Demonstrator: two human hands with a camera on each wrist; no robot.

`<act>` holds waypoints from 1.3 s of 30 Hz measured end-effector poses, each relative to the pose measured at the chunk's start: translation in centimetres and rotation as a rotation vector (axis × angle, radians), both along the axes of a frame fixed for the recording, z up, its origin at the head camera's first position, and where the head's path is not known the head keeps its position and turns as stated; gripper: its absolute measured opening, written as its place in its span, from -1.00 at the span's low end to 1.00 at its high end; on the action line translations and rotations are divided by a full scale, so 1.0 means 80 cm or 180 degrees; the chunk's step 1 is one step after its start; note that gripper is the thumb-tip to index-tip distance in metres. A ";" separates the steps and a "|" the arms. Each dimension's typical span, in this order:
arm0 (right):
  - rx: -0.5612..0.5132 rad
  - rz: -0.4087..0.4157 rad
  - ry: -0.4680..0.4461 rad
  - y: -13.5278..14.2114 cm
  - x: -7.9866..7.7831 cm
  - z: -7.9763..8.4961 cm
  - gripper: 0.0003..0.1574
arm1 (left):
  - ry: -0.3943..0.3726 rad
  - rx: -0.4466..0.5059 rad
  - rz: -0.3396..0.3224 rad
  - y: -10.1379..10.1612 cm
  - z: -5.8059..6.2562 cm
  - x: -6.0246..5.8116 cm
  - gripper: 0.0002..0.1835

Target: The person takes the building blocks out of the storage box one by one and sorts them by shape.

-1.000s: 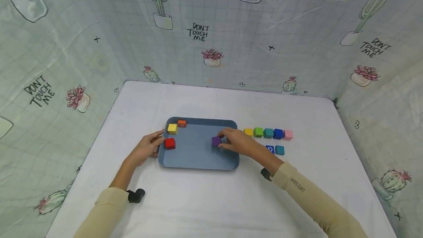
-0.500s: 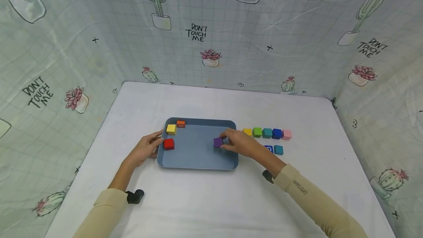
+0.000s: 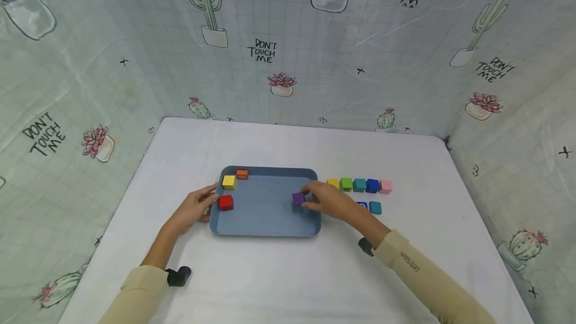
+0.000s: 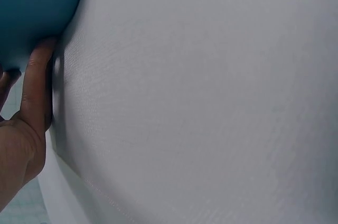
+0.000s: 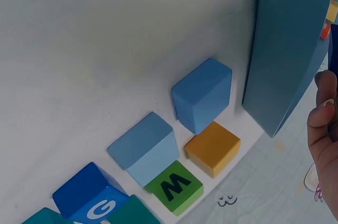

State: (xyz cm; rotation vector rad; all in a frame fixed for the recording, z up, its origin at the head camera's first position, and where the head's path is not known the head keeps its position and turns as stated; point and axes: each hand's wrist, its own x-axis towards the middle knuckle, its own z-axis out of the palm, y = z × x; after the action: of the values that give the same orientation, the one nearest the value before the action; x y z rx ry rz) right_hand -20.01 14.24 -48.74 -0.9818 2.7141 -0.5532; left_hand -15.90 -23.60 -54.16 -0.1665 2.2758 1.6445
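A grey-blue tray [image 3: 265, 224] lies on the white table. My left hand [image 3: 191, 209] rests at the tray's left edge, its fairly straight fingers touching the wall, as the left wrist view also shows. Over the tray's right part my right hand [image 3: 330, 199] pinches a purple cube [image 3: 298, 199] between thumb and fingers; whether the cube touches the tray floor I cannot tell. Inside the tray, along the left side, sit a red cube [image 3: 226, 202], a yellow cube [image 3: 229, 182] and an orange block [image 3: 242, 174] near the back corner.
Right of the tray, a row holds a yellow block [image 3: 333, 183], a green block [image 3: 346, 184], a teal block [image 3: 359, 185], a blue block [image 3: 372, 186] and a pink block [image 3: 385, 187]. Nearer lie a lettered blue block [image 5: 90, 195] and a teal-blue block [image 3: 375, 207]. Patterned cloth surrounds the table.
The right hand has shifted the purple cube slightly to the right within the tray. My left hand stays at the tray's edge. The head view has tilted a little.
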 end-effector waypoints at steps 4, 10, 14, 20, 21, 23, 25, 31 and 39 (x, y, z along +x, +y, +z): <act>-0.0034 -0.0078 0.0008 0.005 0.003 0.001 -0.52 | 0.0012 -0.0014 0.0014 0.000 -0.002 0.000 -0.32; -0.0085 -0.0163 -0.0023 0.013 0.006 0.001 -0.54 | 0.0014 -0.0026 0.0008 0.001 -0.004 -0.001 -0.33; -0.0114 -0.0211 -0.0037 0.021 0.009 -0.001 -0.53 | 0.0003 -0.0025 -0.0009 0.003 -0.004 0.000 -0.33; -0.0208 -0.0329 -0.0092 0.034 0.012 -0.009 -0.52 | -0.0013 -0.0024 -0.0022 0.002 -0.003 0.000 -0.33; -0.0224 -0.0352 -0.0101 0.036 0.012 -0.011 -0.52 | -0.0012 -0.0020 -0.0025 0.002 -0.003 0.000 -0.33; -0.0277 -0.0397 -0.0119 0.041 0.011 -0.013 -0.51 | 0.0005 -0.0020 -0.0027 0.002 -0.002 0.000 -0.33; -0.0302 -0.0416 -0.0114 0.045 0.011 -0.014 -0.50 | 0.0022 -0.0020 -0.0029 0.002 -0.001 0.000 -0.33; -0.0412 -0.0485 -0.0139 0.055 0.012 -0.013 -0.51 | 0.0004 -0.0017 -0.0040 0.003 0.000 0.000 -0.33; -0.0585 -0.0571 -0.0104 0.070 0.014 -0.012 -0.54 | -0.0018 -0.0037 -0.0035 0.002 -0.001 -0.001 -0.32</act>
State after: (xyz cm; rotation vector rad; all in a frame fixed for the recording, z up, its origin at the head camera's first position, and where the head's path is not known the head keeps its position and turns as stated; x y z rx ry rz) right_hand -18.88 19.82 -49.74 -0.7638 2.7773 -0.8565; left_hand -15.98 -23.42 -54.23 -0.1611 2.2784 1.6237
